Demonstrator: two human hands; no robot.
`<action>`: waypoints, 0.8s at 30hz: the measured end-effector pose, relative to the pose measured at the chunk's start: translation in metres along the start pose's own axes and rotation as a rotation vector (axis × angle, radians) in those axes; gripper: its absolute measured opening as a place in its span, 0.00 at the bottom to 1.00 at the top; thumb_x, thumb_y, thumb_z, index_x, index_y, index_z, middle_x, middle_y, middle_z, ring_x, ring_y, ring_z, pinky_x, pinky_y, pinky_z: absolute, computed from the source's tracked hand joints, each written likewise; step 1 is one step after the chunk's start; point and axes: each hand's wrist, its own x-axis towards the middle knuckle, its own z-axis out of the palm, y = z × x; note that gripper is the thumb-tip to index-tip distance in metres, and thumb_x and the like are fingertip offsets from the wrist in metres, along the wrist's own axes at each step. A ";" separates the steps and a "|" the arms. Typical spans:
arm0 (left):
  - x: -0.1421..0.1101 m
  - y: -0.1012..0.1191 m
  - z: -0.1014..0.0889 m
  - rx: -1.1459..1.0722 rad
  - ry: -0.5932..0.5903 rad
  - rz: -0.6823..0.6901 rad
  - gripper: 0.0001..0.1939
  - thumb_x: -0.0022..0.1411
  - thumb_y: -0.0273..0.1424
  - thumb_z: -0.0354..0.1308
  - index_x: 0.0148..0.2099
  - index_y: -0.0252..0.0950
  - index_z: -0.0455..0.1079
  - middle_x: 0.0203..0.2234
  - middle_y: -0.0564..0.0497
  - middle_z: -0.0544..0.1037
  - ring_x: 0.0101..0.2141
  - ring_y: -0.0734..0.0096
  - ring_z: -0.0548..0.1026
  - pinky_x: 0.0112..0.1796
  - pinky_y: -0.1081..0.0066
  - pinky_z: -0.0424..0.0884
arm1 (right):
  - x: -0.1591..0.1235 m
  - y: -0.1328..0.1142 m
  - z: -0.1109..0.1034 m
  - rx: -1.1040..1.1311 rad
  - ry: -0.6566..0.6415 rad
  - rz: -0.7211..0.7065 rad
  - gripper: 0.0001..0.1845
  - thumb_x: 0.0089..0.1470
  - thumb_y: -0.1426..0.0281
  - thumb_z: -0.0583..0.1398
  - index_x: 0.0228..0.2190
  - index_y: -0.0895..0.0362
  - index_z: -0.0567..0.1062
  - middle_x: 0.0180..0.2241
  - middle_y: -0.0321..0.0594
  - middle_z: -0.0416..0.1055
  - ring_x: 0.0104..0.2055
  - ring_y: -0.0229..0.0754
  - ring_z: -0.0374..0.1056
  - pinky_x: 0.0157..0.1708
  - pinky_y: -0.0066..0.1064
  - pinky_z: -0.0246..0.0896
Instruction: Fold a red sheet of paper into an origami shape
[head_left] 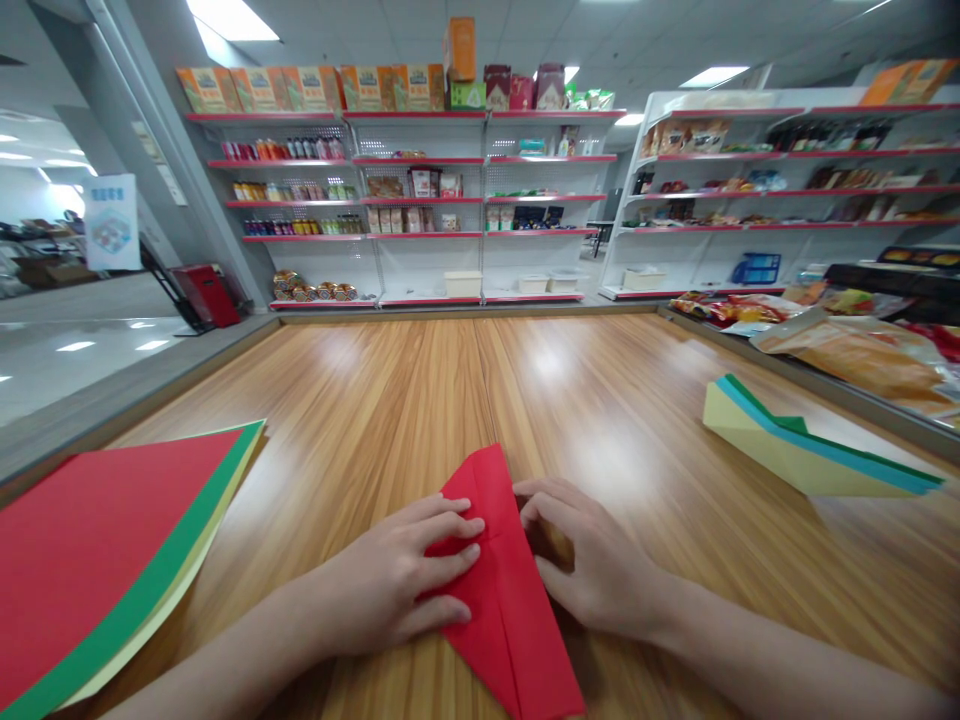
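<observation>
A folded sheet of red paper (pixel 504 590) lies on the wooden table in front of me, with creases running along and across it. My left hand (pixel 409 565) rests on its left part, fingers spread and lying flat. At the paper's right edge is my right hand (pixel 589 550), its fingers curled and the thumb and fingertips at the edge. Whether those fingertips pinch the paper is hard to make out. A folded paper boat (pixel 787 450) in yellow, blue and green lies to the right, apart from both hands.
A stack of coloured paper sheets (pixel 112 540), red on top, lies at the left. Packaged goods (pixel 862 350) sit beyond the table's right edge. Behind the wooden table (pixel 360 400) stand shelves (pixel 420 235) of boxes, bottles and bags. A sign (pixel 112 222) stands at the far left.
</observation>
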 end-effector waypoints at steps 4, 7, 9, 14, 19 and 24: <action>0.003 0.011 -0.004 0.046 -0.061 -0.050 0.26 0.63 0.39 0.54 0.58 0.29 0.64 0.55 0.35 0.66 0.57 0.48 0.61 0.56 0.49 0.59 | 0.000 -0.001 -0.002 0.025 -0.024 -0.013 0.16 0.46 0.74 0.59 0.40 0.56 0.66 0.44 0.47 0.67 0.47 0.47 0.64 0.48 0.40 0.60; 0.005 0.016 -0.006 0.037 -0.057 -0.064 0.25 0.63 0.38 0.54 0.58 0.29 0.63 0.54 0.35 0.66 0.56 0.49 0.62 0.56 0.49 0.59 | -0.002 0.001 -0.001 0.024 -0.048 -0.030 0.24 0.43 0.69 0.62 0.44 0.57 0.64 0.47 0.50 0.66 0.50 0.50 0.63 0.50 0.42 0.58; 0.005 0.017 -0.006 0.024 -0.058 -0.057 0.25 0.63 0.38 0.53 0.59 0.31 0.62 0.53 0.37 0.67 0.55 0.51 0.63 0.56 0.50 0.59 | -0.004 0.003 0.000 0.016 -0.064 -0.041 0.29 0.42 0.66 0.64 0.46 0.58 0.63 0.49 0.52 0.64 0.52 0.51 0.61 0.52 0.43 0.57; 0.005 0.015 -0.006 0.010 -0.060 -0.035 0.23 0.64 0.36 0.53 0.60 0.34 0.61 0.53 0.39 0.66 0.55 0.52 0.62 0.56 0.51 0.59 | -0.005 0.005 0.000 -0.010 -0.091 -0.073 0.36 0.40 0.62 0.65 0.50 0.59 0.61 0.51 0.54 0.61 0.54 0.53 0.59 0.54 0.45 0.54; 0.005 0.015 -0.007 -0.011 -0.051 -0.020 0.20 0.65 0.36 0.52 0.57 0.39 0.65 0.51 0.40 0.66 0.54 0.52 0.63 0.55 0.51 0.59 | -0.005 0.003 -0.002 -0.014 -0.121 -0.104 0.38 0.40 0.61 0.65 0.50 0.60 0.59 0.51 0.55 0.60 0.55 0.54 0.57 0.55 0.45 0.52; 0.005 0.015 -0.007 -0.019 -0.060 -0.014 0.19 0.65 0.36 0.52 0.57 0.41 0.66 0.51 0.41 0.66 0.54 0.53 0.63 0.55 0.50 0.58 | -0.005 0.001 -0.003 -0.011 -0.130 -0.151 0.38 0.41 0.62 0.64 0.52 0.59 0.57 0.50 0.54 0.60 0.56 0.54 0.56 0.56 0.46 0.51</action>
